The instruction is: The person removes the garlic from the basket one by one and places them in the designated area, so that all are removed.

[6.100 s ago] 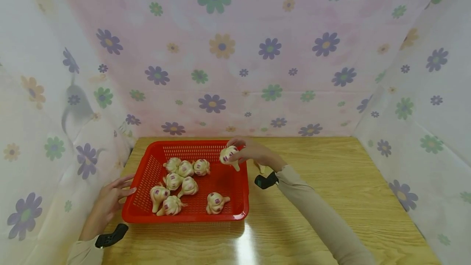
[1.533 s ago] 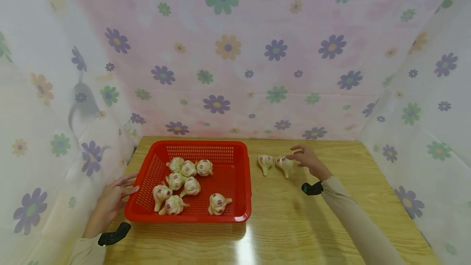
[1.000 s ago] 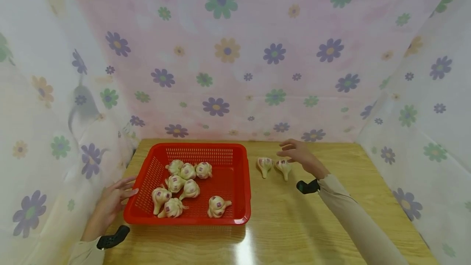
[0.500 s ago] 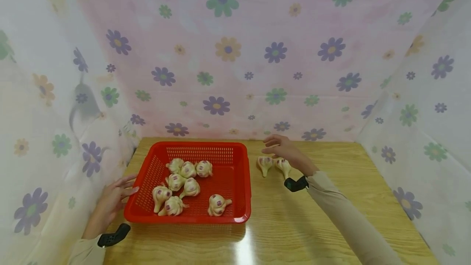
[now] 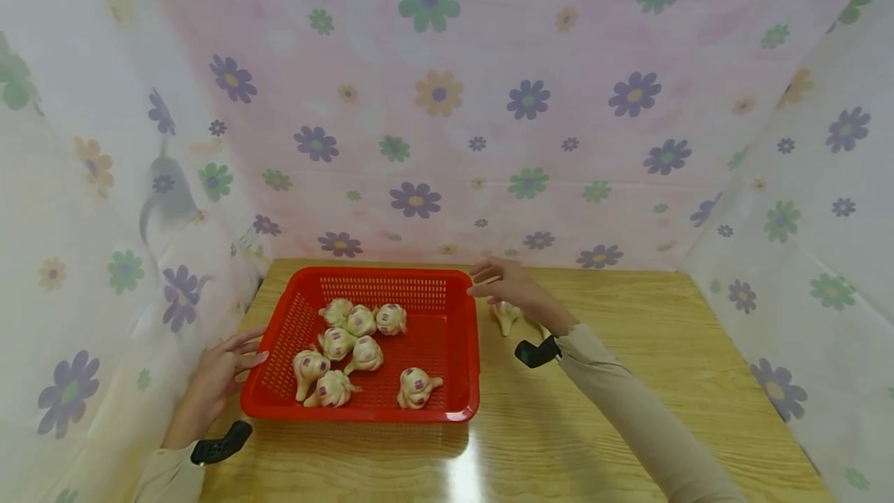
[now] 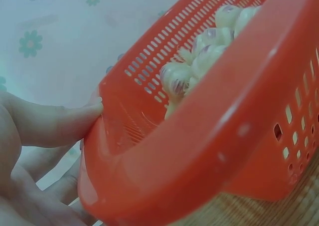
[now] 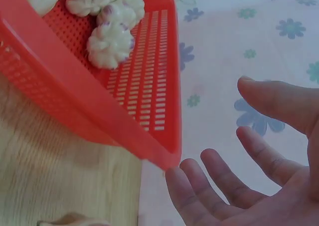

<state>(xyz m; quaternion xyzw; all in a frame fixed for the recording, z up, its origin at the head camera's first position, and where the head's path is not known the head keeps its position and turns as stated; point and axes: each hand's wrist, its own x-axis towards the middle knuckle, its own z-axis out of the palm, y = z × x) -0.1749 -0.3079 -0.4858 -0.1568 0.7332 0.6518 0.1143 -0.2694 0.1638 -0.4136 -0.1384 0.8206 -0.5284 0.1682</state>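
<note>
watching remotely, i find the left hand (image 5: 213,379) with fingers nearly straight, thumb touching the red basket (image 5: 363,414) at its left rim. inside lie eight garlic bulbs (image 5: 361,320), one set apart near the front right. the right hand (image 5: 510,286), fingers spread and holding nothing, hovers by the back right corner; contact i can't tell. partly hidden by it, two more bulbs (image 5: 506,320) sit on the table (image 5: 698,371). a low wrist could roll those, i'd judge, or snagged fingertips drag the rim. the bulbs' purple patches show no readable writing.

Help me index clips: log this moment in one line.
left hand: touching red basket; right hand: empty, by basket; garlic bulbs: eight inside, two outside
</note>
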